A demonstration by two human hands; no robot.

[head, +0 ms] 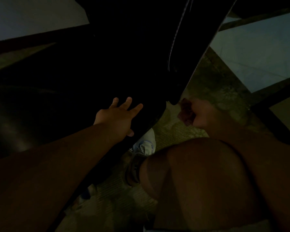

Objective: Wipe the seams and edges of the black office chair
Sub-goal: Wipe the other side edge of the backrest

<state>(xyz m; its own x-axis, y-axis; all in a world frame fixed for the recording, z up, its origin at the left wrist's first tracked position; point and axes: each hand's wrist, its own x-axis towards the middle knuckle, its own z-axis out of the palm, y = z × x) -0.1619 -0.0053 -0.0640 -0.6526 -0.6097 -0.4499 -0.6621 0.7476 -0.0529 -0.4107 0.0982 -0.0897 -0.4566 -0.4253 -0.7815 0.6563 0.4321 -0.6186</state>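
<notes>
In dim light the black office chair (pixel 90 67) fills the left and centre of the view. The left hand (pixel 117 116) lies flat on its seat near the edge, fingers spread and straight. Just right of the chair's corner, the right hand (pixel 203 114) is curled tightly round a reddish-brown cloth (pixel 187 112), close beside the edge. A bare knee (pixel 199 173) rises below, above patterned carpet (pixel 171 129).
</notes>
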